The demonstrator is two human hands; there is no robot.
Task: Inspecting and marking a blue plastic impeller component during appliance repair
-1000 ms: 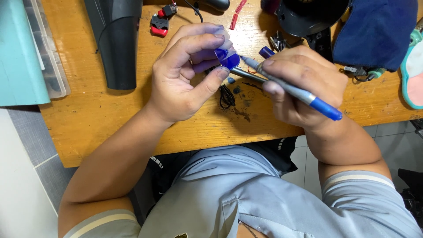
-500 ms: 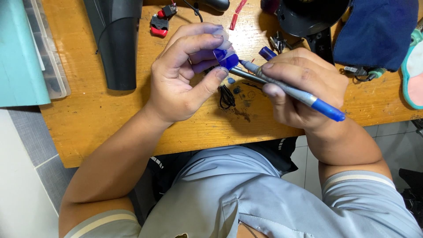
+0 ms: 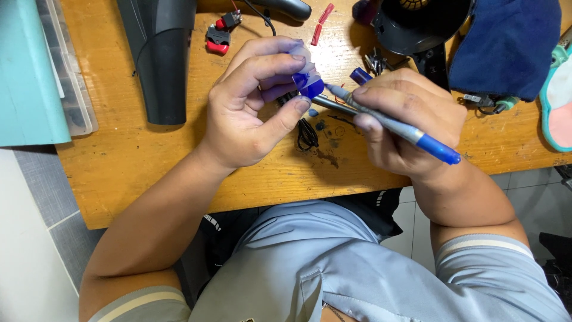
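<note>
Hands meet above the wooden surface [image 3: 143, 173]: left hand [image 3: 253, 110] pinches a small blue part [image 3: 308, 83] between thumb and fingertips; right hand [image 3: 405, 119] is closed around a blue-capped pen [image 3: 411, 132], tip at the part. Since a second ago, both have barely shifted, suggesting fine work continues.

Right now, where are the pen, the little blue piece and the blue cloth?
pen [image 3: 393, 126], head view, on its grey barrel.
little blue piece [image 3: 310, 85], head view, on its front face.
blue cloth [image 3: 506, 45], head view, on its middle.

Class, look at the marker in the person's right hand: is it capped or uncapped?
Uncapped: the marker shows a bare tip by the blue piece in the left hand; right hand grips its barrel.
</note>
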